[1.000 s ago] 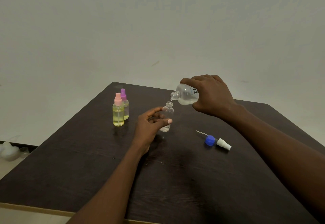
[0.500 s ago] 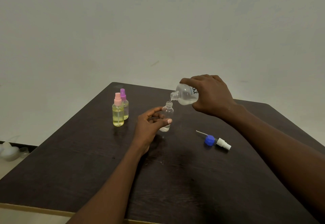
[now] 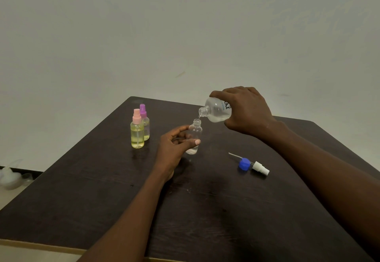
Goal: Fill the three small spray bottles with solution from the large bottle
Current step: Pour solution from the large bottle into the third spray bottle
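Pouring large bottle [image 3: 218, 110], gripped by right hand [image 3: 246, 109], into last small bottle [image 3: 195, 136] (barely filled), gripped by left hand [image 3: 173, 145]; done far left: pink-capped bottle [image 3: 137, 135], purple-capped bottle [image 3: 145, 122]

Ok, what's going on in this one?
A person is filling spray bottles. The right hand tips the large bottle over an open small bottle, which the left hand holds upright on the table. Only a little clear liquid sits at its bottom. A blue spray head lies on the table to the right. The pink-capped bottle and purple-capped bottle stand at the left, already holding liquid.
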